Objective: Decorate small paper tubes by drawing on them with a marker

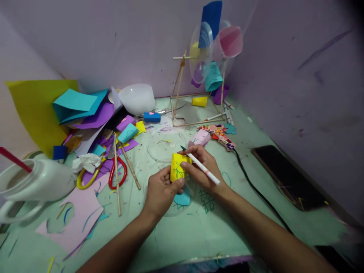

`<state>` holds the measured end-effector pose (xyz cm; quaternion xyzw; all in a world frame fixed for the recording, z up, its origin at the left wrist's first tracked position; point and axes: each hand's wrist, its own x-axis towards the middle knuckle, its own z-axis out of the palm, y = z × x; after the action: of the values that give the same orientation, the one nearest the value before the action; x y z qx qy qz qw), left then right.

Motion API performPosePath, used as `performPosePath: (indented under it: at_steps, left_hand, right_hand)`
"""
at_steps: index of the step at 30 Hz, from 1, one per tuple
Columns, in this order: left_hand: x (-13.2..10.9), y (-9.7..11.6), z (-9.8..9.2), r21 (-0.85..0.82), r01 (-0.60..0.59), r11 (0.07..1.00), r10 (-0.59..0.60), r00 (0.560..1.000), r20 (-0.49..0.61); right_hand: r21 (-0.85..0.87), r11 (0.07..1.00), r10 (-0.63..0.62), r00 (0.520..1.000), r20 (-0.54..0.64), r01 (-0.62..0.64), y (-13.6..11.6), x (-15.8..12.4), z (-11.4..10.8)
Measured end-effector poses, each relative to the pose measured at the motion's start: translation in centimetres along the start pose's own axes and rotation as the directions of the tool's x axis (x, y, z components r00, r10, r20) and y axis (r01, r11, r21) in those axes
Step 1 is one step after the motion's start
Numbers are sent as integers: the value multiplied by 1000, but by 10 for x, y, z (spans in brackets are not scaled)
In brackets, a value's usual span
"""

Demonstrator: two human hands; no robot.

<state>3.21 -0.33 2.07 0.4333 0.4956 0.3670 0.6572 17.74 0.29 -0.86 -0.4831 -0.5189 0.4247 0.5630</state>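
Note:
My left hand (162, 191) is closed on a small curled yellow paper piece (176, 167) with green lines drawn on it. My right hand (203, 178) grips a white marker (207, 172), its dark green tip pointing up and left, away from the drawing. The right thumb also touches the yellow paper's right edge. Just below the left fingers lies a light blue paper piece (183, 197), partly covered by the hand. Behind the right hand rests a pale pink paper roll (201, 137) with drawn lines. Green marks show on the table near the right wrist.
A stick frame (178, 83) with a clear disc wheel (200, 53) and coloured paper cups stands at the back. A floral glue gun (217, 134) trails a black cord. A phone (287, 176) lies right. Scissors (117, 172), paper scraps and a white jug (42, 180) occupy the left.

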Motion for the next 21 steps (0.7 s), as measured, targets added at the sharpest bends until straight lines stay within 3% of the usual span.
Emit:
performPosePath:
  at_steps: [13,21]
  left_hand:
    - [2,-6,0,-13,-63,998,62,998,-27]
    - [7,-7,-11,-147,13,989,-17,999,-29]
  right_hand:
    - [56,998,13,999,-51,-10,-9,-4,6]
    - [128,991,-10,990,-143,28,-16,-1,4]
